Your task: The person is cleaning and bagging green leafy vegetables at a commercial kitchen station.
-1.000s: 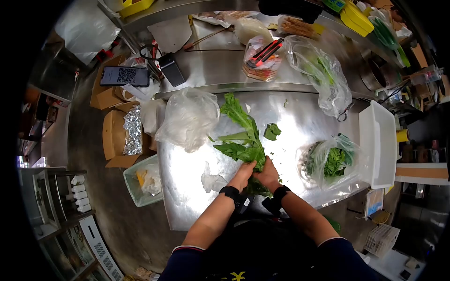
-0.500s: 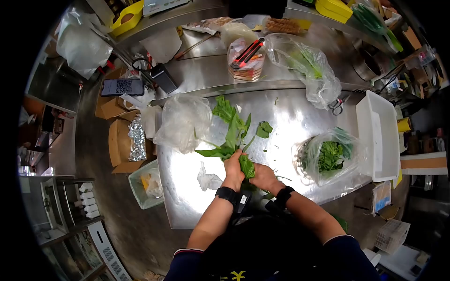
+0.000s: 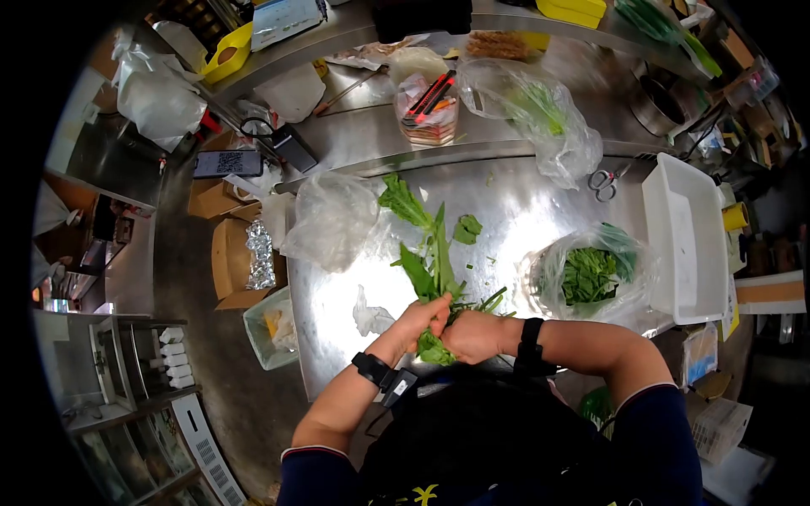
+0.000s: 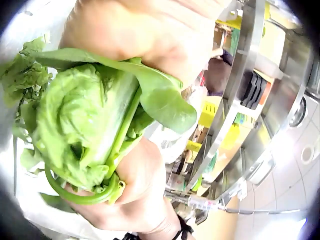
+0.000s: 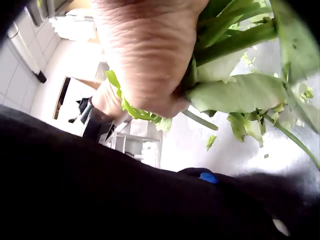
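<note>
In the head view both hands grip one bunch of leafy greens [image 3: 439,253] close to my body, over the front of the steel table. My left hand [image 3: 429,317] is curled round it, right beside my right hand [image 3: 475,336], whose fingers close on the same bunch. Broad leaves point away from me, and a crumpled leaf end [image 3: 434,348] sticks out below the hands. Thin cut stems [image 3: 492,301] show just beyond the right hand. The left wrist view shows the folded leaves [image 4: 80,120] bulging between the two hands, with a stem bent round them.
A clear bag of greens [image 3: 589,277] stands right of the hands, before a white tub [image 3: 688,244]. Plastic bags [image 3: 333,221] and a crumpled white scrap [image 3: 369,312] lie left. A loose leaf [image 3: 467,229] lies beyond the bunch; scissors [image 3: 603,184] are farther back.
The hands have shifted from pointing forward to crossing the bunch, the right forearm swinging out sideways. Cut stems now show beside the right hand. The head view has turned slightly.
</note>
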Action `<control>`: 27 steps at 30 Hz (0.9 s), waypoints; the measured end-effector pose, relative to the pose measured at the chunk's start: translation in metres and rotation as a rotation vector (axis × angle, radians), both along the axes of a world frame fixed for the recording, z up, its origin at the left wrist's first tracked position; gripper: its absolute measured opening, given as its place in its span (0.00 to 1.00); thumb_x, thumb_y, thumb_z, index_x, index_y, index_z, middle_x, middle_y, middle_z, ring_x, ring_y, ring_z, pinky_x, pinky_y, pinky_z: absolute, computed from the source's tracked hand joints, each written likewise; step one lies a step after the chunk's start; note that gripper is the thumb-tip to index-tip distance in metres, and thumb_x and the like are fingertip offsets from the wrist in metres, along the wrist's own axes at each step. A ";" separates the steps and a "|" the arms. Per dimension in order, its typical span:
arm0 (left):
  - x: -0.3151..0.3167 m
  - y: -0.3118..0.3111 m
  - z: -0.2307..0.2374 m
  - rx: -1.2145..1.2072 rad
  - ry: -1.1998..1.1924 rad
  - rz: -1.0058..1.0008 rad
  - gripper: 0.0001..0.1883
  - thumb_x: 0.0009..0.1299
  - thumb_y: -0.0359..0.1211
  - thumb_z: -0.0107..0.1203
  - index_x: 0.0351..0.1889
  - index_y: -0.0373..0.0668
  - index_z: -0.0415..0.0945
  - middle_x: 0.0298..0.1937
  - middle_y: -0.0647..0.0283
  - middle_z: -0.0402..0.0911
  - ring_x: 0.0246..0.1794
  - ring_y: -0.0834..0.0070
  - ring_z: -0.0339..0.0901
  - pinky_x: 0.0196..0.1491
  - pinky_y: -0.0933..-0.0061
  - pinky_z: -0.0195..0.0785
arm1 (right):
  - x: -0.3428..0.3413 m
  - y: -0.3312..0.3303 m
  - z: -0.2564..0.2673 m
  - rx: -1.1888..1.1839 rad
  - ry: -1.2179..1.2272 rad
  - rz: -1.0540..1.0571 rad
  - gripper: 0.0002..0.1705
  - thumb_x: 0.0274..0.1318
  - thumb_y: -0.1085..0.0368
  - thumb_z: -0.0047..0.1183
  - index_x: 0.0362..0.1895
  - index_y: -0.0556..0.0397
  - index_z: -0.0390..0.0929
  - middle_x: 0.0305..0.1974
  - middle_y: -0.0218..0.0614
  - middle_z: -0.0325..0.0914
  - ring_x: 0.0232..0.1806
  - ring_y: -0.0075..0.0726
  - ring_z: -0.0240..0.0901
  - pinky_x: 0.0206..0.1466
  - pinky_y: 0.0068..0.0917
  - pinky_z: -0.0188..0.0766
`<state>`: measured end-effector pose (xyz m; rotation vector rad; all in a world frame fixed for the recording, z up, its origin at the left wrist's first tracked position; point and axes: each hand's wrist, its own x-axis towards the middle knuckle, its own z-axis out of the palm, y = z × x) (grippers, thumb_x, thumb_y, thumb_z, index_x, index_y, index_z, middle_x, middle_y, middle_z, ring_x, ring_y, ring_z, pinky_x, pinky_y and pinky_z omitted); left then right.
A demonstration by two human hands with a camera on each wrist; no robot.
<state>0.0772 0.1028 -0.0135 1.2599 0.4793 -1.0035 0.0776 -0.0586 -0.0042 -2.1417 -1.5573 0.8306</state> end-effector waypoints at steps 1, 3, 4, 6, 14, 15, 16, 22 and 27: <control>-0.002 0.005 0.014 0.088 -0.168 -0.349 0.25 0.65 0.53 0.46 0.16 0.44 0.67 0.10 0.68 0.63 0.13 0.81 0.60 0.17 0.80 0.51 | -0.003 -0.002 -0.011 0.281 -0.077 0.151 0.06 0.37 0.66 0.50 0.24 0.53 0.69 0.21 0.40 0.72 0.24 0.48 0.71 0.26 0.40 0.68; -0.004 0.011 0.022 0.067 -0.040 -0.483 0.24 0.65 0.54 0.45 0.19 0.44 0.69 0.09 0.68 0.64 0.14 0.81 0.62 0.18 0.81 0.53 | -0.009 -0.004 0.006 0.188 -0.084 0.269 0.05 0.38 0.66 0.49 0.24 0.51 0.71 0.22 0.39 0.72 0.24 0.47 0.71 0.27 0.40 0.68; -0.007 0.012 0.030 0.110 -0.069 -0.451 0.24 0.65 0.54 0.45 0.20 0.43 0.70 0.09 0.68 0.64 0.14 0.81 0.62 0.18 0.81 0.53 | -0.010 -0.004 0.016 0.092 -0.092 0.375 0.04 0.40 0.67 0.48 0.25 0.50 0.72 0.23 0.39 0.73 0.24 0.47 0.71 0.28 0.40 0.69; -0.008 0.026 -0.002 -0.002 -0.119 -0.073 0.21 0.66 0.51 0.47 0.25 0.42 0.71 0.12 0.68 0.65 0.14 0.82 0.62 0.16 0.80 0.53 | 0.011 -0.006 0.014 0.294 -0.096 0.101 0.10 0.38 0.67 0.50 0.31 0.50 0.70 0.22 0.38 0.70 0.27 0.48 0.71 0.27 0.38 0.69; -0.017 -0.013 -0.008 -0.406 -0.001 0.534 0.16 0.67 0.36 0.50 0.48 0.38 0.69 0.42 0.62 0.76 0.37 0.73 0.76 0.40 0.71 0.72 | 0.055 0.008 -0.018 0.867 1.131 -1.333 0.15 0.47 0.71 0.52 0.43 0.55 0.68 0.32 0.30 0.73 0.32 0.24 0.70 0.35 0.22 0.67; -0.019 -0.022 -0.006 -0.389 -0.025 0.530 0.16 0.66 0.36 0.51 0.47 0.37 0.69 0.40 0.62 0.76 0.35 0.73 0.76 0.39 0.71 0.72 | 0.047 0.019 -0.016 0.938 1.019 -1.320 0.15 0.48 0.72 0.52 0.42 0.55 0.68 0.32 0.29 0.72 0.32 0.23 0.69 0.36 0.21 0.67; -0.020 -0.028 -0.004 -0.370 -0.049 0.526 0.16 0.65 0.35 0.53 0.46 0.36 0.69 0.38 0.61 0.77 0.34 0.73 0.76 0.37 0.71 0.72 | 0.041 0.028 -0.013 1.026 1.013 -1.396 0.15 0.49 0.72 0.52 0.43 0.54 0.68 0.33 0.28 0.72 0.33 0.22 0.68 0.37 0.21 0.66; -0.016 -0.020 -0.001 -0.248 -0.091 0.186 0.14 0.59 0.30 0.58 0.41 0.34 0.71 0.27 0.62 0.76 0.26 0.76 0.74 0.32 0.75 0.70 | 0.046 0.015 0.005 0.859 1.114 -1.221 0.20 0.51 0.69 0.52 0.50 0.54 0.64 0.38 0.31 0.73 0.38 0.25 0.69 0.42 0.22 0.66; -0.019 -0.017 0.042 -0.290 -0.179 -0.004 0.11 0.61 0.32 0.52 0.37 0.36 0.71 0.20 0.62 0.71 0.23 0.73 0.72 0.31 0.74 0.65 | 0.050 -0.025 0.022 0.730 1.554 -0.869 0.33 0.50 0.63 0.54 0.60 0.55 0.56 0.48 0.36 0.70 0.47 0.30 0.67 0.49 0.25 0.65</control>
